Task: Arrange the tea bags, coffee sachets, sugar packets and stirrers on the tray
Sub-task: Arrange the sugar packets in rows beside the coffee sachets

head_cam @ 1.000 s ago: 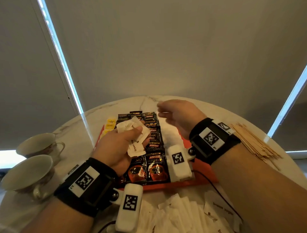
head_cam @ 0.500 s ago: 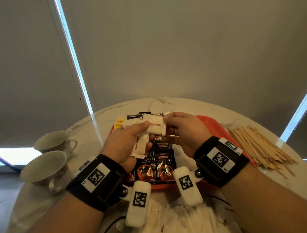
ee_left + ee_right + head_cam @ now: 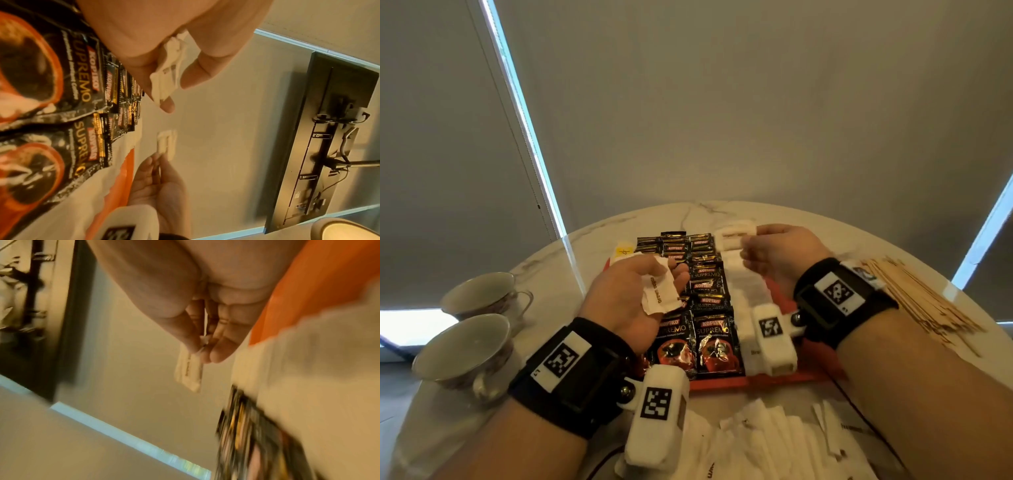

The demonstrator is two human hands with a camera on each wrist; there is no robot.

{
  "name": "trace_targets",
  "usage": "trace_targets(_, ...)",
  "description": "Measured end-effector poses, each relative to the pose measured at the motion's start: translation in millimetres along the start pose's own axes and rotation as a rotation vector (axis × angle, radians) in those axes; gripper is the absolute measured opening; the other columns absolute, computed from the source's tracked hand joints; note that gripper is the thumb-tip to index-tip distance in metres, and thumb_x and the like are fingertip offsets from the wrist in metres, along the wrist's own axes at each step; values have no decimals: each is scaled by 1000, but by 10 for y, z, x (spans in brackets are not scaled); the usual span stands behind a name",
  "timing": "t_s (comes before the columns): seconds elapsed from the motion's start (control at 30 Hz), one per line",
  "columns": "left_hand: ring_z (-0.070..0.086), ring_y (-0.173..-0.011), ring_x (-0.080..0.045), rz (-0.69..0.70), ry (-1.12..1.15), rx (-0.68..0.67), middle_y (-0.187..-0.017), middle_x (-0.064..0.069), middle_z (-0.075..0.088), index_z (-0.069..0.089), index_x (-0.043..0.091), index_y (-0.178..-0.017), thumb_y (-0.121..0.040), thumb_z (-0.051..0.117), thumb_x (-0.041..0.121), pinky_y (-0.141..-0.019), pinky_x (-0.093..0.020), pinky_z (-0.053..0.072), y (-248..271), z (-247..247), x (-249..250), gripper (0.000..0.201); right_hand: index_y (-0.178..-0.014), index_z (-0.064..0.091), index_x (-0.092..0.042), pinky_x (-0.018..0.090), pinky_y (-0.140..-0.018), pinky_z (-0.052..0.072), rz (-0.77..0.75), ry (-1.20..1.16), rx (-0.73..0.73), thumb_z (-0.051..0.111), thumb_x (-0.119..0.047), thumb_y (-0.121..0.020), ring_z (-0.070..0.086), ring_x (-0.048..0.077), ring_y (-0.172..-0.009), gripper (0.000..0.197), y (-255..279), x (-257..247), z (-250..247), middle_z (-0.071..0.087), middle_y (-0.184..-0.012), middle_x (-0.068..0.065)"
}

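An orange tray point(image 3: 810, 371) on the round table carries two columns of black coffee sachets point(image 3: 710, 298), a column of white sugar packets point(image 3: 743, 291) to their right and yellow tea bags point(image 3: 624, 253) at its far left. My left hand point(image 3: 640, 301) hovers over the tray's left part and grips a small bunch of white sugar packets point(image 3: 661, 291) point(image 3: 166, 71). At the far end of the sugar column, my right hand point(image 3: 774, 257) pinches one white sugar packet point(image 3: 734, 236) point(image 3: 190, 371) by its edge.
Two teacups point(image 3: 465, 342) stand at the left of the marble table point(image 3: 551, 267). A heap of wooden stirrers point(image 3: 917, 294) lies to the right of the tray. Loose white sugar packets point(image 3: 774, 438) are spread on the table near me.
My right hand took one sugar packet from the bunch in my left hand and carried it to the far end of the sugar column. The left hand stays over the tray with the remaining packets.
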State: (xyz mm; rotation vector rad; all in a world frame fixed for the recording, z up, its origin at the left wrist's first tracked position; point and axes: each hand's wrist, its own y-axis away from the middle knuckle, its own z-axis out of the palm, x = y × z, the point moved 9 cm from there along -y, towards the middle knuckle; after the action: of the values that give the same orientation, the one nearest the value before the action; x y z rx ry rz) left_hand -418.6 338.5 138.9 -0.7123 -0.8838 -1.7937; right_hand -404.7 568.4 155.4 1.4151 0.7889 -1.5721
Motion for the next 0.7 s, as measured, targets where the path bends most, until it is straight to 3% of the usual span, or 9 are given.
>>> trace_targets(0.07, 78, -92, -31, 36, 35, -4, -117, -27, 69, 54, -2, -131, -87, 41, -21, -69, -33, 66, -16, -10, 23, 49, -93, 63, -3, 38, -80, 62, 41, 70, 108, 64, 9, -91, 66, 25, -79, 12, -286, 17, -327, 67, -89, 15)
trace_targets(0.13, 79, -92, -34, 57, 51, -2, -120, -28, 68, 46, 5, -144, -86, 37, -25, -65, -33, 65, -51, -28, 20, 66, -114, 66, -1, 34, -85, 60, 78, 218, 176, 63, 2, -92, 68, 21, -87, 23, -549, 39, -582, 67, -96, 9)
trace_targets(0.2, 78, -92, -37, 67, 46, 12, -119, -27, 70, 42, 10, -147, -90, 37, -26, -67, -36, 66, -86, -58, 18, 68, -129, 65, -16, 28, -95, 53, 151, 384, 260, 63, -14, -98, 66, 19, -105, 31, -691, 47, -757, 69, -115, 0)
trace_targets(0.27, 77, -96, -37, 69, 36, 4, -119, -25, 71, 42, 10, -148, -94, 39, -24, -72, -37, 67, -110, -61, 22, 64, -134, 61, -31, 28, -94, 47, 44, 879, 320, 53, -34, -104, 60, 20, -118, 32, -708, -112, -747, 64, -131, -5)
trace_targets(0.3, 77, -98, -37, 73, 29, -1, -118, -24, 72, 42, 11, -148, -95, 40, -23, -74, -37, 66, -119, -60, 28, 63, -137, 58, -34, 30, -96, 46, 16, 993, 286, 48, -41, -105, 58, 22, -123, 34, -726, -161, -677, 61, -136, -5)
trace_targets(0.43, 78, -98, -35, 94, -9, -28, -113, -21, 76, 45, 13, -144, -97, 43, -19, -70, -34, 66, -112, -34, 49, 58, -146, 50, -32, 31, -105, 41, 68, 1038, 207, 41, -46, -107, 51, 23, -134, 43, -785, -96, -561, 54, -147, -4)
trace_targets(0.53, 78, -96, -34, 109, -12, -34, -111, -20, 77, 45, 15, -146, -97, 45, -18, -69, -34, 66, -127, -42, 51, 59, -137, 62, -19, 30, -106, 47, 182, 728, 198, 55, -34, -104, 61, 21, -123, 37, -823, 50, -638, 66, -132, 1)
trace_targets(0.63, 79, -93, -32, 123, -28, -41, -112, -20, 77, 45, 16, -146, -98, 45, -17, -64, -31, 65, -127, -24, 56, 58, -100, 70, -8, 28, -74, 59, 201, 633, 159, 71, -14, -93, 69, 19, -82, 9, -915, 84, -637, 71, -94, 6)
trace_targets(0.7, 79, -93, -33, 125, -29, -53, -114, -22, 76, 49, 14, -140, -98, 45, -18, -62, -30, 64, -126, -7, 55, 53, -83, 66, -11, 28, -75, 57, 230, 720, 137, 72, -16, -93, 66, 18, -76, 12, -935, 97, -622, 70, -88, 5)
